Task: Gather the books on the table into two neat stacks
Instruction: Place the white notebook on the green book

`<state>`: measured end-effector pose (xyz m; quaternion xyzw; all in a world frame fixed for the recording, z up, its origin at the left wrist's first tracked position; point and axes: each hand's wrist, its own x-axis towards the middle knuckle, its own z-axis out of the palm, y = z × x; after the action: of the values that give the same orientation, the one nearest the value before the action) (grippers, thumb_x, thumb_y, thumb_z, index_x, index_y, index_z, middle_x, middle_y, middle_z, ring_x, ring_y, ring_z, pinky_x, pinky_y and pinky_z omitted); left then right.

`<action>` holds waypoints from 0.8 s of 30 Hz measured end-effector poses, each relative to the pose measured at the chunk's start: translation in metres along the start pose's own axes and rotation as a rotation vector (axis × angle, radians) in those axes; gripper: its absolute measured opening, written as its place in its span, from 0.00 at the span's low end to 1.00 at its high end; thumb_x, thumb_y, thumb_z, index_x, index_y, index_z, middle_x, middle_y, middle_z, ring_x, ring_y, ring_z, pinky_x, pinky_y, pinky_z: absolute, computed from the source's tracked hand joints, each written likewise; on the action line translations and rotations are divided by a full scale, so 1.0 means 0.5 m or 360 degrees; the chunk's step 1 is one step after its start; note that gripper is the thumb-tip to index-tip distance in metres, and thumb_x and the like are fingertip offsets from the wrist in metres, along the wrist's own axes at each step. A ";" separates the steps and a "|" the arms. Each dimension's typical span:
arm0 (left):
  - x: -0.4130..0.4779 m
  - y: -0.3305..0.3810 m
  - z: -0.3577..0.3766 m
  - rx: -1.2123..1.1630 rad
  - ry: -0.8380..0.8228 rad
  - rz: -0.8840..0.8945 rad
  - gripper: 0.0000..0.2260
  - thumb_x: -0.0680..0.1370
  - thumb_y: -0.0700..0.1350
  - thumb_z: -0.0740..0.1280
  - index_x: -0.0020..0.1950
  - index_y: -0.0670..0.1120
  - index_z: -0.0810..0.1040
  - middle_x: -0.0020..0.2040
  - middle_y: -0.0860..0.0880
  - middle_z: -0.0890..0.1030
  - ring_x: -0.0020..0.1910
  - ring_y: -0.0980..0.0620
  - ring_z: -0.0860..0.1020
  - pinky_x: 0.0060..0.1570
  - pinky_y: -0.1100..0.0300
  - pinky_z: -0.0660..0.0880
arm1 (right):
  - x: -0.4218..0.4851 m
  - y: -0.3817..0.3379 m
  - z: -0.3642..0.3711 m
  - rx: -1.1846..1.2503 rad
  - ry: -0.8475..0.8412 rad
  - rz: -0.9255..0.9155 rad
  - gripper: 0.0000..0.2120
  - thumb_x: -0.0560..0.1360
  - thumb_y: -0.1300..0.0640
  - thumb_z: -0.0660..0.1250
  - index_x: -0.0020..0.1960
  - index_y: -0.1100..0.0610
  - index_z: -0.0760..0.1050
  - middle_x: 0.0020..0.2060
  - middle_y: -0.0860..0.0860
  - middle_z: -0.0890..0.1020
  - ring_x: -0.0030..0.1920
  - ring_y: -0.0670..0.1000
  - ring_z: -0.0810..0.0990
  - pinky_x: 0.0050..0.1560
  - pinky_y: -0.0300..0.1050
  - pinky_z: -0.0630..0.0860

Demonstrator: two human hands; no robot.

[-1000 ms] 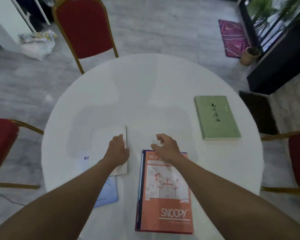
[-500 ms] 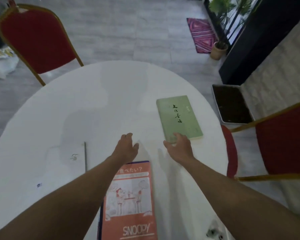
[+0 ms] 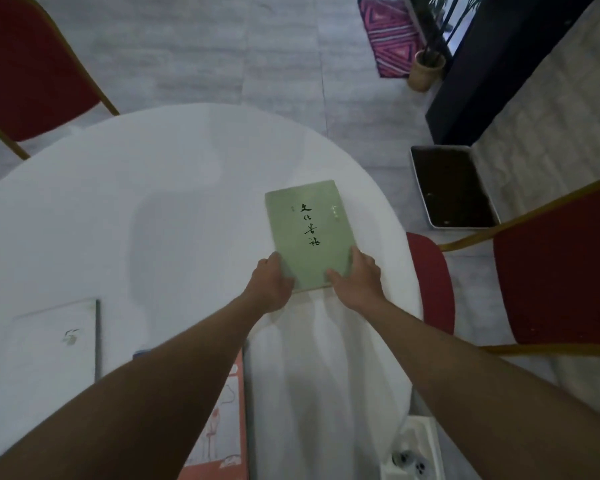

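Note:
A green book [image 3: 309, 230] with black brush lettering lies on the right side of the round white table [image 3: 174, 188]. My left hand [image 3: 269, 289] grips its near left corner and my right hand [image 3: 357, 282] grips its near right corner, thumbs on the cover. A white book [image 3: 54, 355] lies at the near left of the table. An orange Snoopy book [image 3: 222, 427] lies near the front edge, mostly hidden under my left forearm.
Red chairs with gold frames stand at the far left [image 3: 28, 71] and at the right [image 3: 561, 271]. A dark tray [image 3: 451, 188] sits on the floor to the right. A potted plant [image 3: 425, 69] and a pink mat [image 3: 388, 36] lie beyond it.
Both hands left the white and orange books, reached right and forward, and closed on the near end of the green book. The view swung right.

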<state>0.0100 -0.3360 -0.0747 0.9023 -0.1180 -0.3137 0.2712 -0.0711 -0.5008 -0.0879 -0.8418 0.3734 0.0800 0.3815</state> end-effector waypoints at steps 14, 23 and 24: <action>-0.040 0.003 0.018 0.0072 -0.0012 -0.0033 0.29 0.73 0.40 0.68 0.71 0.42 0.59 0.61 0.39 0.69 0.59 0.38 0.73 0.58 0.48 0.75 | -0.033 0.033 0.003 -0.0126 -0.0023 0.0028 0.30 0.68 0.46 0.76 0.62 0.57 0.68 0.60 0.55 0.67 0.62 0.58 0.69 0.55 0.47 0.71; -0.145 -0.032 0.057 0.0150 -0.0189 0.0002 0.37 0.73 0.41 0.71 0.75 0.40 0.52 0.65 0.39 0.66 0.62 0.38 0.72 0.60 0.48 0.75 | -0.151 0.077 0.001 -0.0252 -0.0171 0.0179 0.39 0.65 0.44 0.78 0.67 0.57 0.64 0.62 0.56 0.66 0.64 0.58 0.69 0.58 0.49 0.72; -0.158 -0.037 0.063 0.0162 -0.0199 0.0015 0.38 0.74 0.41 0.71 0.76 0.39 0.51 0.65 0.38 0.65 0.62 0.38 0.72 0.60 0.48 0.74 | -0.165 0.083 0.002 -0.0258 -0.0181 0.0197 0.40 0.65 0.44 0.79 0.68 0.58 0.64 0.62 0.56 0.66 0.64 0.59 0.69 0.58 0.49 0.72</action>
<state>-0.0704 -0.3036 -0.0658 0.8930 -0.1546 -0.3618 0.2186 -0.1580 -0.4709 -0.0780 -0.8394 0.3947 0.1811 0.3270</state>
